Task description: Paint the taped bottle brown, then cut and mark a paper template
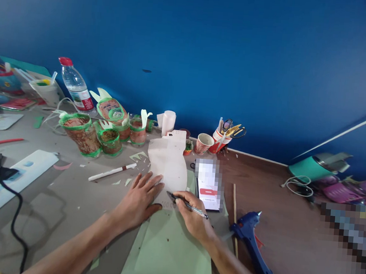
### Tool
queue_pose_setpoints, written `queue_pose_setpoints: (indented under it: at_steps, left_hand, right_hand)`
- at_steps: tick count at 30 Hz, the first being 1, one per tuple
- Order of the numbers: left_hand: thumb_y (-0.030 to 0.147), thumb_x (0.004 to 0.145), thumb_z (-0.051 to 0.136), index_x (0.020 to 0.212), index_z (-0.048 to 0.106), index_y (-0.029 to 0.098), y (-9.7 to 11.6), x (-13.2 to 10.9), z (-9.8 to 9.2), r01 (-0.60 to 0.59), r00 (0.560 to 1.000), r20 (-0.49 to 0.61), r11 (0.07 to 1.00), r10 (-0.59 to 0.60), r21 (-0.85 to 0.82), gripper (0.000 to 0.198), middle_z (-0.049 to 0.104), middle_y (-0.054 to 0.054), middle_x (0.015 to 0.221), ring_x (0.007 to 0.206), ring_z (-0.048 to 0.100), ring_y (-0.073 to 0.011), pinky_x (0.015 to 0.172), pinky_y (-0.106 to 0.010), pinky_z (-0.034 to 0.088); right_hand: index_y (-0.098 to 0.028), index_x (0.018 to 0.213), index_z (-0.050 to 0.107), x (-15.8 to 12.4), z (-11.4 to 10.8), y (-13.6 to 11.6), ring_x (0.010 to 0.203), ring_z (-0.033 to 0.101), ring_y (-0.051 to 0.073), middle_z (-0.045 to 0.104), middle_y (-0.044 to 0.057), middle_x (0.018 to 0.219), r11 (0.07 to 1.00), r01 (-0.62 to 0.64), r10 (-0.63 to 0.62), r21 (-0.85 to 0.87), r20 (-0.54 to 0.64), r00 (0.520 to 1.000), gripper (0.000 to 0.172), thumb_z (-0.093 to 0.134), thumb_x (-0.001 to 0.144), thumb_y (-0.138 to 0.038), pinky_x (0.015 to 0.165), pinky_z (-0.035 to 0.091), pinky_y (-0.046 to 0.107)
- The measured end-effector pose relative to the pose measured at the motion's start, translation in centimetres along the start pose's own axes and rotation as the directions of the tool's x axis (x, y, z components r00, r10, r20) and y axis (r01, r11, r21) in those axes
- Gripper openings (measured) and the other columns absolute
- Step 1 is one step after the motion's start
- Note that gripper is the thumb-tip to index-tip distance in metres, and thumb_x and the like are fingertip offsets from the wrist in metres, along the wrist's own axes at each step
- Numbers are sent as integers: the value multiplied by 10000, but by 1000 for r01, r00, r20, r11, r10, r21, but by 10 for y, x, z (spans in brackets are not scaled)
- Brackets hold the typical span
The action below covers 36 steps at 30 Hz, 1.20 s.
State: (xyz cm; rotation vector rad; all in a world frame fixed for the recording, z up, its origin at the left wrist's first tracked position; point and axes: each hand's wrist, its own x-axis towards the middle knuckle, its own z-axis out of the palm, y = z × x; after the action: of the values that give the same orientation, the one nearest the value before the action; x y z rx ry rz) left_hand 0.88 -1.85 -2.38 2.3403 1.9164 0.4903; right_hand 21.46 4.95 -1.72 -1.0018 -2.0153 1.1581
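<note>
A white cut-out sheet of paper (169, 165) lies before me, its near part overlapping a pale green sheet (174, 250). My left hand (142, 197) rests flat with fingers spread on the white paper's left edge. In my right hand (193, 220) is a clear-barrelled pen (196, 210), its tip at the lower part of the white paper. Faint dark marks show on the paper between the two hands. Just right of the paper lies a phone (206, 198) with its screen lit. Small green scraps and a white marker (112, 172) are near my left fingers.
Several green-rimmed brown jars (83, 139) and a water bottle (79, 91) stand along the blue wall. Behind the phone are a paper cup (204, 144) and a red-white cup (219, 141) holding scissors. A blue glue gun (254, 239) and a thin stick (235, 217) lie rightward.
</note>
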Motion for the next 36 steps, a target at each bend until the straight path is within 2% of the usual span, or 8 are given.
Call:
queue_pose_setpoints:
  at_steps: [12,19,27,30,36]
  left_hand:
    - [347,841,595,1331,502,223,-1,0,2,4,1000,2,1000,-4,5,513,447,-87,1454,1355,332,-352,1098,-587,252]
    - [357,845,588,1328,504,223,-2,-1,3,3,1000,5,1000,-3,4,507,440,-86,1459,1356,330,-349,1100,-590,247]
    - [385,865,549,1334,494,232,-8,0,3,-28,999,-26,1000,27,-14,496,436,-97,1461,1355,336,-344,1094,-598,252]
    - [384,860,557,1343,481,241,-10,0,3,-27,999,-19,1000,27,-15,509,435,-90,1462,1361,330,-335,1099,-593,248]
    - [343,867,543,1297,511,243,-11,1,2,-14,998,-57,999,12,-44,442,449,-99,1447,1347,354,-318,1087,-583,278]
  right_hand:
    - [-197,935,706,0,-1,-3,791,647,197,715,60,904,1000,-12,12,-7,-4,1000,214,527,840,-266,734,496,298]
    - [-177,923,702,3,-9,-7,753,620,198,716,64,858,970,-159,173,184,-65,983,266,537,815,-354,667,481,293]
    - [-186,929,701,2,-11,-4,626,548,156,657,28,727,929,-167,212,332,-106,971,261,584,798,-379,541,422,258]
    - [-185,926,700,1,-14,-9,636,543,152,656,30,734,914,-151,213,377,-130,968,254,600,789,-374,539,413,252]
    - [-199,922,713,-1,-18,-15,656,544,158,654,24,737,882,-154,220,445,-99,970,256,600,779,-379,573,410,265]
